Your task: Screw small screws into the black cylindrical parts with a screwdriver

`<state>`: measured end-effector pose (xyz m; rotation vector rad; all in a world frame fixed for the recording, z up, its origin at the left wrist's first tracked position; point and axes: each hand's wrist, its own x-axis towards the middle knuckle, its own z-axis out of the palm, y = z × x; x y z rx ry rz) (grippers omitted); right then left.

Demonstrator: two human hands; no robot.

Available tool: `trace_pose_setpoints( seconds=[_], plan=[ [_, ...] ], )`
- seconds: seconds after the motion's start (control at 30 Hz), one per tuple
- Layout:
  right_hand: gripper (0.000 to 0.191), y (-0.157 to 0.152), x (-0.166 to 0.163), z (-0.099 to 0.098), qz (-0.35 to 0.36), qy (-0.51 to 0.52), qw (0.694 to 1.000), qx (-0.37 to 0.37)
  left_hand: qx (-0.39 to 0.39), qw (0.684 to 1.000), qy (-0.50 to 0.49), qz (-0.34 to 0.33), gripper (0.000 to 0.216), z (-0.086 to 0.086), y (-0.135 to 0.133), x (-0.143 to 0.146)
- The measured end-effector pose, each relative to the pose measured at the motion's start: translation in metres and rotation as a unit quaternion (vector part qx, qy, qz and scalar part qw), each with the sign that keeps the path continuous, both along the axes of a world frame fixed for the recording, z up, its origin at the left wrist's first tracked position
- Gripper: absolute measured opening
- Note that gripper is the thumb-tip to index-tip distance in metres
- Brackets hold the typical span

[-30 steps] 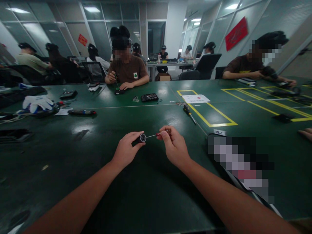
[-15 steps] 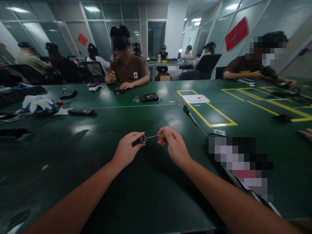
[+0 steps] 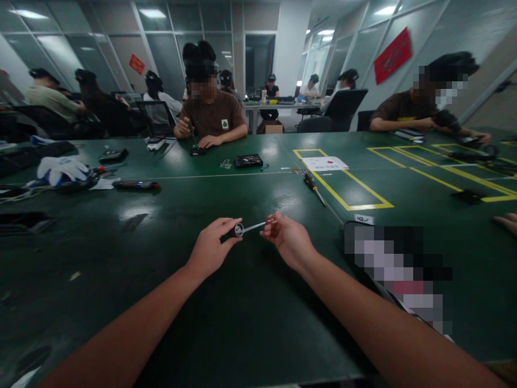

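Note:
Near the middle of the view, my left hand (image 3: 212, 245) grips a short dark cylinder (image 3: 238, 230) between thumb and fingers. Its round end, with a pale ring and small details inside, faces me. My right hand (image 3: 291, 240) is closed on the reddish end of a small screwdriver (image 3: 255, 226) with a thin, pale metal shaft. The shaft slants down to the left, its tip at the cylinder's rim. Whether the tip touches or goes inside, I cannot tell. Both hands are above the green table.
A yellow-and-black screwdriver (image 3: 312, 184) lies beyond my right hand. A black tray (image 3: 355, 253) with blurred contents is at the right. White gloves (image 3: 62, 171) and a dark pen-shaped tool (image 3: 136, 185) lie at the left. A co-worker (image 3: 212, 116) sits opposite, near a black case (image 3: 247, 161).
My right hand has shifted slightly right and turned, and the screwdriver's shaft slants more steeply, with more of it showing. The cylinder has moved a touch right, its round end turned more toward me.

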<state>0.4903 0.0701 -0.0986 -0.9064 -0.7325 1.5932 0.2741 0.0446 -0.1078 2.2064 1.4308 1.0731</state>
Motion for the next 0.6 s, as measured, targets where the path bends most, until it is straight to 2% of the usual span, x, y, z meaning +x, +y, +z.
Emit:
trace_pose_setpoints(
  seconds=[0.07, 0.1, 0.23, 0.37, 0.6],
  plan=[
    [0.03, 0.0022, 0.0024, 0.0024, 0.022, 0.046, 0.997, -0.049, 0.005, 1.0, 0.007, -0.008, 0.044, -0.0001, -0.0003, 0.0011],
    [0.031, 0.0028, 0.0031, 0.0036, 0.005, 0.052, 0.998, -0.043, 0.007, 1.0, 0.009, -0.009, 0.044, -0.0001, -0.0006, 0.0016],
    [0.027, 0.0022, 0.0026, 0.0049, -0.082, -0.005, 0.994, 0.065, 0.007, 1.0, 0.01, 0.006, 0.045, 0.0012, -0.0019, 0.0021],
    [0.032, 0.0012, 0.0009, 0.0028, -0.143, -0.099, 0.978, 0.117, 0.006, 0.999, 0.014, 0.028, 0.044, 0.0039, -0.0026, 0.001],
    [0.027, 0.0039, 0.0027, 0.0024, -0.146, -0.166, 0.964, 0.145, -0.013, 0.999, 0.011, 0.037, 0.042, 0.0056, -0.0034, 0.002]
  ],
)
